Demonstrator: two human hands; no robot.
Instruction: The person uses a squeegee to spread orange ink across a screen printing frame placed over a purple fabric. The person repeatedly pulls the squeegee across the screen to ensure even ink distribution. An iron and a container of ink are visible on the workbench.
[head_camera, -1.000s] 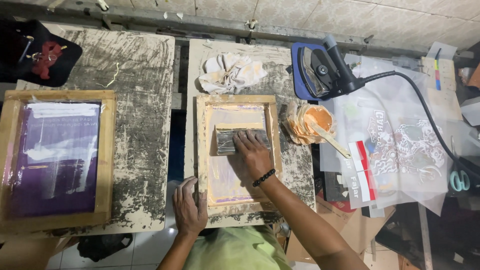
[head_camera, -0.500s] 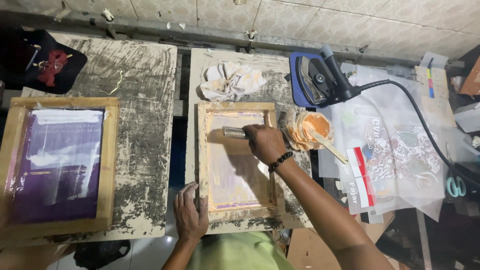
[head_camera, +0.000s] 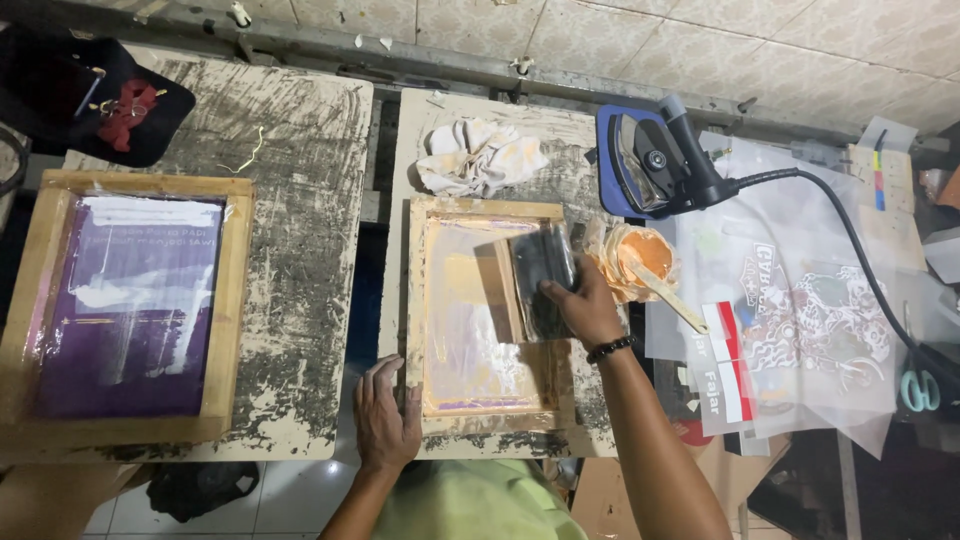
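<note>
Two hands on one wooden screen frame. Right hand closed around a dark squeegee, lifted and tilted over the frame's upper right part, near the right rail. Left hand flat, fingers spread, pressing the frame's lower left corner. Frame fills most of its narrow table. Rag just beyond the top rail; orange ink tub just right. Second frame well apart, left.

purple screen frame, crumpled rag, iron, scissors
</note>
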